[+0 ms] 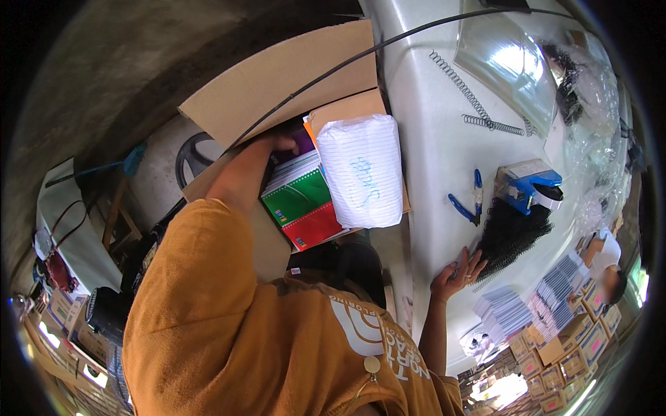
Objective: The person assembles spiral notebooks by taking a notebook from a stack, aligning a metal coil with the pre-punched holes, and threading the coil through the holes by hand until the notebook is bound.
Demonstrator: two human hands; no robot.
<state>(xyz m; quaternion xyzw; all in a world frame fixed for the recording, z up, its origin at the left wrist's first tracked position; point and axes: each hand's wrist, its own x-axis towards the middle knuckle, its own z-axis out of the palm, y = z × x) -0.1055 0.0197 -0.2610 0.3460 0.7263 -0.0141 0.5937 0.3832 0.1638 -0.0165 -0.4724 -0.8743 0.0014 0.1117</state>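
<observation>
My left hand (283,144) reaches into an open cardboard box (277,76), its fingers curled at the edge of a purple-covered notebook (304,142) and partly hidden. Beside it, green spiral notebooks (300,196) and red ones (309,227) are packed in the box. A white-wrapped bundle (361,173) with blue handwriting lies over the right part of the box. My right hand (458,276) rests open on the white-covered table (433,173), fingers spread, its fingertips beside a heap of black spiral binding coils (512,239).
Blue-handled pliers (472,197), a blue tape dispenser (531,191) and loose coils (479,104) lie on the table. A black cable (333,69) arches over the box. Stacks of paper (510,312) stand at the right, near another person (605,256) and piled cartons (562,360).
</observation>
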